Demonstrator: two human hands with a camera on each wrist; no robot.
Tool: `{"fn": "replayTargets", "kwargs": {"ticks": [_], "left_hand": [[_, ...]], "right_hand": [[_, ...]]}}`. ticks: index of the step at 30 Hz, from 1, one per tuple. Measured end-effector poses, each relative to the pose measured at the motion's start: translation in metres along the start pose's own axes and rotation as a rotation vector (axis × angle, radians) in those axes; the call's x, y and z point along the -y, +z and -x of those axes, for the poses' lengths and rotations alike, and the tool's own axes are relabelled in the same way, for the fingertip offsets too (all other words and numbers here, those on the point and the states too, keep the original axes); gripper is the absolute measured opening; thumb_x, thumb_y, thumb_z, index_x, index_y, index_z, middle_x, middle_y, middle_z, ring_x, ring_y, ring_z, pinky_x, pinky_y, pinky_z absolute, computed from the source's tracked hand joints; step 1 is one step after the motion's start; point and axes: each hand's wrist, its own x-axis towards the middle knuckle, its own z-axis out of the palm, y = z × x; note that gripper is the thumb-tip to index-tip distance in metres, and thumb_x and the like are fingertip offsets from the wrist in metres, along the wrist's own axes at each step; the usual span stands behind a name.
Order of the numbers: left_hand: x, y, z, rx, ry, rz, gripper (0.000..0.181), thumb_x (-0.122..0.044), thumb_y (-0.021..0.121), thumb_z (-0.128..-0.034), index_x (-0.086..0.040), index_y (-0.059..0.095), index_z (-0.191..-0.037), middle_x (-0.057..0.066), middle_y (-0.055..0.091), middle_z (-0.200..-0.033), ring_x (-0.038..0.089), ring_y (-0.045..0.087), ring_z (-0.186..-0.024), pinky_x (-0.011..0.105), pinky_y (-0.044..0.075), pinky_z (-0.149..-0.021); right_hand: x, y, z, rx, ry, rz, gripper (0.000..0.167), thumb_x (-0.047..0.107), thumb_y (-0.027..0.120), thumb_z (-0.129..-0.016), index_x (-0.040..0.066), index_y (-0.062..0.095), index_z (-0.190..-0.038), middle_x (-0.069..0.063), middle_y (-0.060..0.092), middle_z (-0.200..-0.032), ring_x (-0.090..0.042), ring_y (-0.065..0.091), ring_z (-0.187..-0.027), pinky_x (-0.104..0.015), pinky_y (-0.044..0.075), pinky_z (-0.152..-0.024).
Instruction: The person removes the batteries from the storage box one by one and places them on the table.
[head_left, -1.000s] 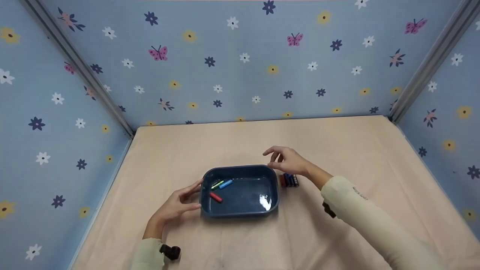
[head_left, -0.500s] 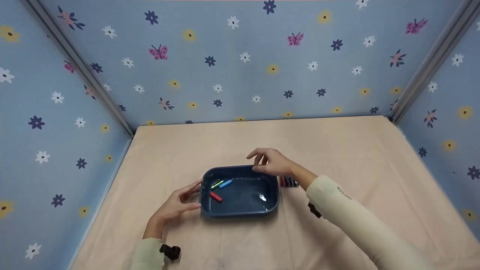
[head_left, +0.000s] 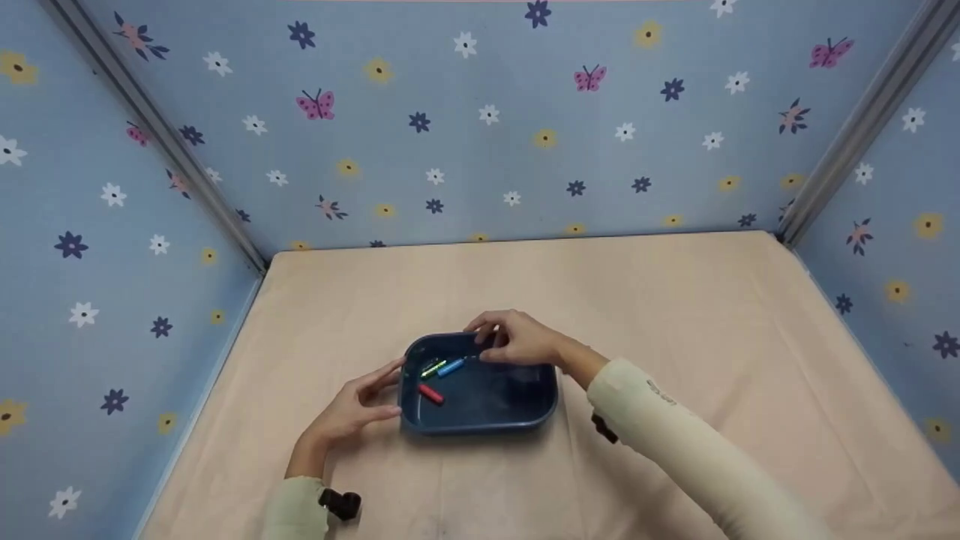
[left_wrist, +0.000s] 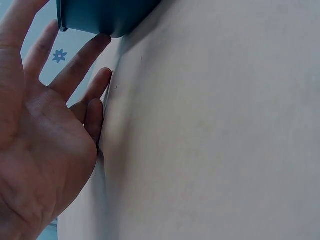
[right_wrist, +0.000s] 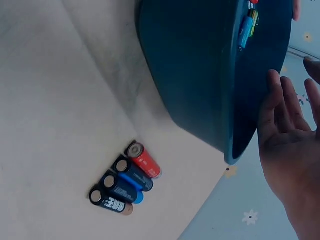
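A dark blue rectangular tub (head_left: 487, 427) stands on the table with several batteries at its left end: a red battery (head_left: 431, 394), a blue battery (head_left: 451, 367) and a green-yellow battery (head_left: 433, 368). My left hand (head_left: 351, 409) touches the tub's left side with extended fingers and thumb. Over the tub's far rim hovers my right hand (head_left: 521, 339), its fingers loosely bent. Nothing shows between those fingers in the right wrist view, where the hand (right_wrist: 295, 145) is seen beside the tub's opening.
Outside the tub, a row of several batteries (right_wrist: 125, 182), one red and the others dark, lies on the table in the right wrist view; the right arm hides it in the head view. Flower-patterned blue walls (head_left: 480, 120) enclose the cloth-covered table (head_left: 675, 300) on three sides.
My right hand has moved left and slightly nearer, from the tub's far right corner to over its far rim. The left hand, the tub and the batteries inside have stayed put.
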Motion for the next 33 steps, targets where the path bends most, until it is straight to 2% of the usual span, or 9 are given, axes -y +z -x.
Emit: {"fn": "replayTargets", "kwargs": {"ticks": [3,6,10,13,16,22,25,28,33], "left_hand": [[0.000,-0.001,0.000,-0.001,0.001,-0.004,0.083,-0.012,0.082,-0.1032,-0.014,0.041,-0.176,0.024,0.050,-0.175,0.053,0.044,-0.164,0.009,0.036,-0.120],[0.001,0.000,0.000,-0.004,-0.003,-0.009,0.083,-0.012,0.082,-0.1034,-0.015,0.042,-0.176,0.023,0.050,-0.176,0.051,0.045,-0.164,0.014,0.036,-0.124],[0.001,0.001,-0.001,0.004,-0.001,-0.012,0.083,-0.013,0.081,-0.1041,-0.016,0.040,-0.176,0.023,0.049,-0.177,0.051,0.045,-0.164,0.045,0.035,-0.139],[0.001,0.001,-0.001,0.012,0.005,-0.009,0.083,-0.014,0.081,-0.1047,-0.015,0.039,-0.176,0.024,0.048,-0.177,0.052,0.044,-0.165,0.069,0.026,-0.139],[0.001,0.001,0.000,0.010,0.006,-0.004,0.082,-0.014,0.080,-0.1051,-0.014,0.039,-0.177,0.025,0.047,-0.177,0.054,0.043,-0.165,0.076,0.022,-0.138],[0.001,-0.001,0.002,0.004,-0.005,-0.020,0.082,-0.016,0.081,-0.1052,-0.016,0.040,-0.176,0.023,0.047,-0.178,0.051,0.046,-0.163,0.070,0.026,-0.138],[0.001,0.000,0.001,0.009,-0.012,-0.024,0.082,-0.018,0.080,-0.1056,-0.017,0.040,-0.177,0.022,0.048,-0.177,0.050,0.047,-0.163,0.048,0.034,-0.138],[0.001,0.000,0.001,0.006,-0.011,-0.018,0.081,-0.017,0.080,-0.1056,-0.017,0.040,-0.176,0.023,0.048,-0.177,0.050,0.046,-0.164,0.023,0.037,-0.130],[0.002,-0.001,0.000,0.004,-0.003,-0.028,0.081,-0.018,0.080,-0.1056,-0.018,0.040,-0.176,0.023,0.049,-0.176,0.051,0.047,-0.164,0.039,0.035,-0.137]], "right_hand": [[0.002,0.003,-0.004,0.045,-0.012,-0.019,0.048,0.009,0.078,-0.102,0.004,0.069,-0.149,-0.025,0.075,-0.141,-0.023,0.072,-0.105,-0.041,0.062,-0.101],[0.004,0.006,-0.008,0.099,-0.011,-0.026,0.050,0.007,0.078,-0.102,0.003,0.068,-0.151,-0.026,0.073,-0.145,-0.026,0.072,-0.112,-0.044,0.062,-0.104],[0.006,0.009,-0.012,0.160,0.023,-0.015,0.054,0.007,0.080,-0.102,0.004,0.067,-0.153,-0.025,0.073,-0.146,-0.027,0.072,-0.114,-0.043,0.061,-0.106],[0.006,0.012,-0.016,0.192,0.048,-0.010,0.056,0.007,0.080,-0.101,0.005,0.066,-0.155,-0.025,0.073,-0.148,-0.024,0.071,-0.112,-0.043,0.062,-0.107],[0.007,0.016,-0.021,0.204,0.065,-0.017,0.057,0.007,0.081,-0.102,0.007,0.066,-0.156,-0.025,0.072,-0.150,-0.022,0.070,-0.107,-0.039,0.063,-0.101],[0.005,0.029,-0.029,0.221,0.105,-0.029,0.057,0.007,0.081,-0.103,0.011,0.065,-0.158,-0.022,0.073,-0.150,-0.016,0.069,-0.099,-0.025,0.059,-0.077],[0.005,0.033,-0.032,0.226,0.108,-0.021,0.057,0.007,0.080,-0.103,0.010,0.065,-0.158,-0.022,0.074,-0.148,-0.015,0.069,-0.098,-0.023,0.057,-0.074],[0.006,0.037,-0.036,0.229,0.102,-0.017,0.056,0.006,0.080,-0.102,0.010,0.066,-0.157,-0.022,0.075,-0.147,-0.014,0.069,-0.096,-0.022,0.056,-0.075],[0.007,0.044,-0.040,0.242,0.120,-0.033,0.057,0.006,0.082,-0.101,0.010,0.067,-0.156,-0.023,0.074,-0.147,-0.011,0.067,-0.092,-0.021,0.056,-0.073]]}}
